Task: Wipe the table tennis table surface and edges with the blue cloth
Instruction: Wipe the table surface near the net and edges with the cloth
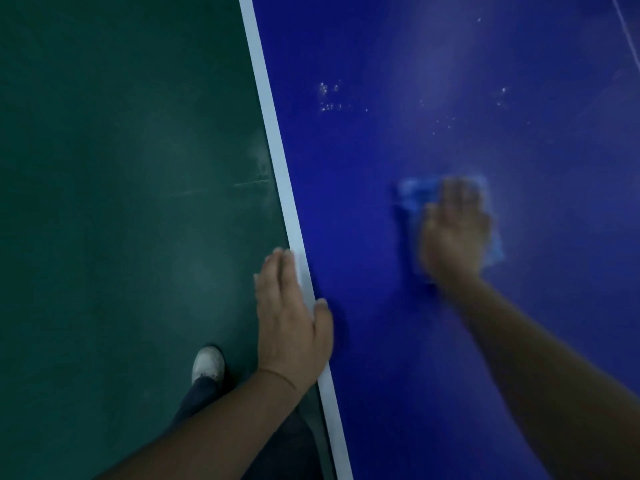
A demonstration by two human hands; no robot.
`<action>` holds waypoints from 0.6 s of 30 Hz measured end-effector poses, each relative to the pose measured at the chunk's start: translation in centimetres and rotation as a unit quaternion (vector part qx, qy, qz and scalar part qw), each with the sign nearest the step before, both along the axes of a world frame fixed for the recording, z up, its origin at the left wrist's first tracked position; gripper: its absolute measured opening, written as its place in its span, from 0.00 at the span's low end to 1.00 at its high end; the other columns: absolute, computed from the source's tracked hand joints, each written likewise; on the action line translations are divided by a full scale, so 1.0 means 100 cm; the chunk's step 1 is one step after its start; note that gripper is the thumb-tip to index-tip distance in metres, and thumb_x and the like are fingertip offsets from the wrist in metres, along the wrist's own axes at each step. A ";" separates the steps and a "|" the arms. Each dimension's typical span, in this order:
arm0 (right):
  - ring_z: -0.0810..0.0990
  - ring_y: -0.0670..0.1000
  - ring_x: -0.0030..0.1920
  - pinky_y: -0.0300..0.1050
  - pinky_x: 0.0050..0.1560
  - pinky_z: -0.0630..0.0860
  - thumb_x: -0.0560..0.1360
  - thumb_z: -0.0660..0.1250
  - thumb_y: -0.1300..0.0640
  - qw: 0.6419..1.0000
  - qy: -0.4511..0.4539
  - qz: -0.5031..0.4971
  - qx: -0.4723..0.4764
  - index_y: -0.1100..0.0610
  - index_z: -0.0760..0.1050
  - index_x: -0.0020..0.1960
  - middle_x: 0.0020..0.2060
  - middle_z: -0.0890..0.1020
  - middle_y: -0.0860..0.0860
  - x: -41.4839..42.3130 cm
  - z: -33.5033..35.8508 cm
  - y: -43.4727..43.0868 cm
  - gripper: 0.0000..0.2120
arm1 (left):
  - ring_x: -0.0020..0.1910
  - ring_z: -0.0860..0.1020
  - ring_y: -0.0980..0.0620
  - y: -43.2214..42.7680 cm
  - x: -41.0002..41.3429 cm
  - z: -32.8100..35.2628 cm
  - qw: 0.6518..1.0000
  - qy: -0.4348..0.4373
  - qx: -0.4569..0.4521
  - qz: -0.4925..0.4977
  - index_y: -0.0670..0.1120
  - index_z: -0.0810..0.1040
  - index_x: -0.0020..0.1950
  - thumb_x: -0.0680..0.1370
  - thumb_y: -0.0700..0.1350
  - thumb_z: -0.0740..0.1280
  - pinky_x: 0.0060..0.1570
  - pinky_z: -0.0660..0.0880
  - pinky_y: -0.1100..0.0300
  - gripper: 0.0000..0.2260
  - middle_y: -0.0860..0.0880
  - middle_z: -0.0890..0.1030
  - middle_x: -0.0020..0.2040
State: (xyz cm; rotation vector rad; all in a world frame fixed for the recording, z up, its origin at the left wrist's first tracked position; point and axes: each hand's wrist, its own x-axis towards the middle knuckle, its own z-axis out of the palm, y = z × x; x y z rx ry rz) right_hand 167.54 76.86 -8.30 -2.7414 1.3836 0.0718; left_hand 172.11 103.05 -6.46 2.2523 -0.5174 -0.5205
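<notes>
— Both hands busy?
— Right hand (453, 233) is blurred, its fingers spread flat, pressing the blue cloth (412, 195) onto the tabletop (381, 375).
— And the left hand (292, 320)?
— Resting on the white edge (270, 116), fingers straight and released. White specks (327, 97) lie beyond the right fingers.

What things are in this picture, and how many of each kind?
Hands: 2, left hand and right hand
Blue cloth: 1
Table tennis table: 1
White shoe: 1
Total: 5
</notes>
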 end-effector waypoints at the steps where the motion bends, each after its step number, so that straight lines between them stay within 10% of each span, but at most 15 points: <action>1: 0.49 0.58 0.81 0.64 0.77 0.49 0.85 0.47 0.47 0.993 -0.007 -0.118 0.014 0.55 0.51 0.82 0.81 0.53 0.55 -0.012 0.006 -0.028 0.27 | 0.81 0.51 0.47 -0.007 0.002 0.001 0.999 -0.027 -0.004 -0.040 0.46 0.49 0.81 0.78 0.51 0.55 0.78 0.55 0.41 0.33 0.48 0.51 0.81; 4: 0.49 0.61 0.81 0.64 0.76 0.47 0.84 0.46 0.45 0.962 -0.036 -0.270 0.024 0.57 0.51 0.82 0.81 0.53 0.57 0.024 0.013 -0.026 0.29 | 0.80 0.55 0.42 -0.030 0.012 0.003 0.990 -0.079 -0.008 -0.113 0.39 0.55 0.80 0.79 0.49 0.56 0.77 0.57 0.40 0.31 0.41 0.55 0.80; 7: 0.53 0.60 0.80 0.62 0.76 0.49 0.83 0.46 0.45 0.996 -0.037 0.082 0.023 0.56 0.54 0.82 0.80 0.56 0.57 0.082 -0.001 0.051 0.29 | 0.78 0.57 0.38 -0.047 0.025 0.001 0.990 -0.100 0.004 -0.098 0.36 0.58 0.79 0.78 0.49 0.56 0.76 0.59 0.37 0.32 0.37 0.58 0.79; 10: 0.51 0.58 0.81 0.61 0.77 0.48 0.82 0.41 0.43 0.953 0.008 0.300 0.051 0.52 0.55 0.81 0.81 0.56 0.52 0.068 0.002 0.038 0.30 | 0.79 0.54 0.38 -0.065 0.039 -0.002 0.981 -0.139 0.019 -0.135 0.37 0.57 0.80 0.79 0.51 0.55 0.78 0.51 0.40 0.32 0.37 0.56 0.80; 15: 0.49 0.60 0.81 0.65 0.76 0.50 0.85 0.43 0.48 0.998 0.043 -0.042 -0.015 0.58 0.55 0.81 0.81 0.53 0.56 -0.049 0.010 -0.142 0.27 | 0.82 0.44 0.43 -0.114 0.053 -0.011 0.916 -0.221 0.074 -0.328 0.39 0.50 0.82 0.82 0.56 0.50 0.80 0.42 0.46 0.33 0.40 0.48 0.82; 18: 0.46 0.59 0.81 0.66 0.77 0.46 0.83 0.43 0.42 0.951 -0.023 -0.307 0.024 0.52 0.49 0.82 0.82 0.49 0.52 -0.046 0.013 -0.166 0.30 | 0.82 0.43 0.45 -0.123 0.053 -0.026 0.878 -0.258 0.135 -0.379 0.43 0.49 0.83 0.83 0.60 0.47 0.80 0.43 0.45 0.33 0.42 0.48 0.83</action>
